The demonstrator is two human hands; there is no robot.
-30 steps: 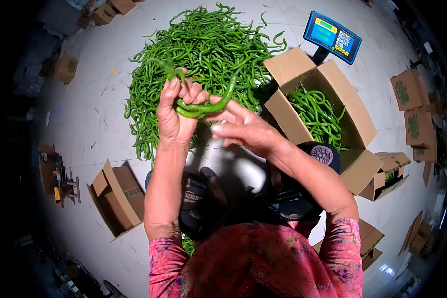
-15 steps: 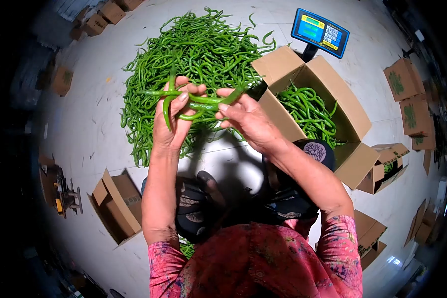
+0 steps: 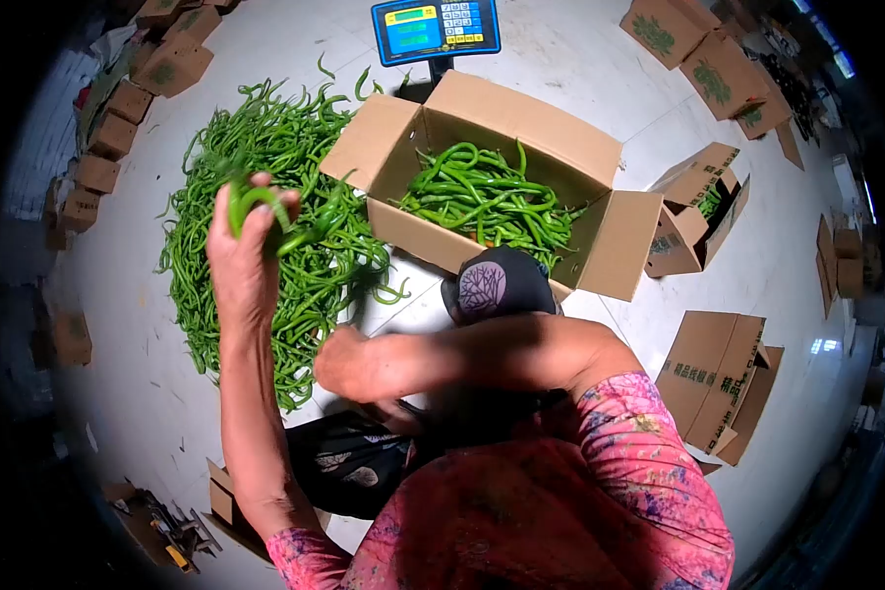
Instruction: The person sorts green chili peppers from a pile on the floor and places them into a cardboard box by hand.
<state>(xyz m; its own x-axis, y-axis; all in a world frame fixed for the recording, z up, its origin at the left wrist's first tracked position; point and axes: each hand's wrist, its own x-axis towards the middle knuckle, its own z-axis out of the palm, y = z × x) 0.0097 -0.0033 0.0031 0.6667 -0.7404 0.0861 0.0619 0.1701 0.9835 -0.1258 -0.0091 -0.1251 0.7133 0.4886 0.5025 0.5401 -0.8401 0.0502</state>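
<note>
My left hand (image 3: 249,241) is raised over the left part of a big pile of long green chili peppers (image 3: 202,295). Its fingers are wrapped round a few green chili peppers (image 3: 248,202), which are partly blurred. Low at the pile's near right edge is my right hand (image 3: 349,364), its back toward me and its fingers mostly hidden. An open cardboard box (image 3: 585,246) right of the pile holds more green chili peppers (image 3: 487,197).
A digital scale display (image 3: 435,31) stands behind the open box. Flattened or half-folded cartons (image 3: 703,383) lie on the floor at right, beside a smaller open carton (image 3: 674,246). Stacked boxes (image 3: 172,64) line the far left. My knee (image 3: 501,285) touches the box's near side.
My view has turned to the right. Both hands were together over the pile with peppers between them; now they are apart, the right one lowered toward the pile's near edge.
</note>
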